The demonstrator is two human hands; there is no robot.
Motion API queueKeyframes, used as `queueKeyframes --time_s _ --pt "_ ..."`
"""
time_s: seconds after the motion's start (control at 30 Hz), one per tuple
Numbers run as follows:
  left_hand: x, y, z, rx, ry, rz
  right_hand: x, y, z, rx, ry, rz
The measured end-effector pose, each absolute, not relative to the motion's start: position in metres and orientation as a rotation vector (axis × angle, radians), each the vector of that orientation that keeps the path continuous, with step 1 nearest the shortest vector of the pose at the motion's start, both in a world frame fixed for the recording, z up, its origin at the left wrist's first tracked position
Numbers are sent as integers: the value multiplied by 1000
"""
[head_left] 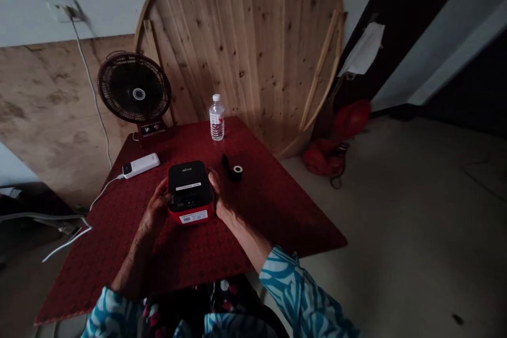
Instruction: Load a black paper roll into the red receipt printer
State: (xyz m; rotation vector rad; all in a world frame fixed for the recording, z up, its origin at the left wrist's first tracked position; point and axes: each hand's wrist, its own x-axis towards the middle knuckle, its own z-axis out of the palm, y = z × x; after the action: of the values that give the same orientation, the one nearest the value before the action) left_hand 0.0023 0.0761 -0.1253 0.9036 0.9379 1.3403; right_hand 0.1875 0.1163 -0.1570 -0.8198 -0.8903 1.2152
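A squarish red-and-black device (190,203) sits at the near part of the red-covered table (253,211). Its black top has small lettering and a white strip across it, and a white printed label is stuck on the red side facing me. My left hand (157,205) grips its left side, and my right hand (220,195) is pressed to its right side, so both are closed around it. Some fingers are hidden behind the device. Just right of it lies a small black roll with a white ring (237,169), with a dark strip-like piece beside it.
At the table's back stand a dark red fan (138,94) and a clear plastic bottle (217,125). A white power bank (141,165) with a white cable (103,190) lies on the left. Behind leans a round wooden tabletop (241,47). Red objects (327,158) rest on the floor.
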Motion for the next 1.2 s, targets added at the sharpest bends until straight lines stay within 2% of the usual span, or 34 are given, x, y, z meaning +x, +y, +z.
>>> queueKeyframes --time_s 0.13,0.7,0.9,0.97,1.07,1.2 --pt "-1 78 -126 906 961 1342 180 109 -162 -817 -739 1267" --pt "-5 74 -129 990 1072 1304 179 112 -179 -825 -757 1204" --pt "-7 77 -94 1427 1397 1269 178 115 -183 -829 -794 1192" --pt "-2 88 -79 1715 1452 1195 178 116 -185 -834 -796 1187" --pt "12 117 -67 2061 1424 888 178 118 -186 -864 -787 1180" --pt "24 148 -70 2166 1513 701 180 121 -186 -896 -789 1159"
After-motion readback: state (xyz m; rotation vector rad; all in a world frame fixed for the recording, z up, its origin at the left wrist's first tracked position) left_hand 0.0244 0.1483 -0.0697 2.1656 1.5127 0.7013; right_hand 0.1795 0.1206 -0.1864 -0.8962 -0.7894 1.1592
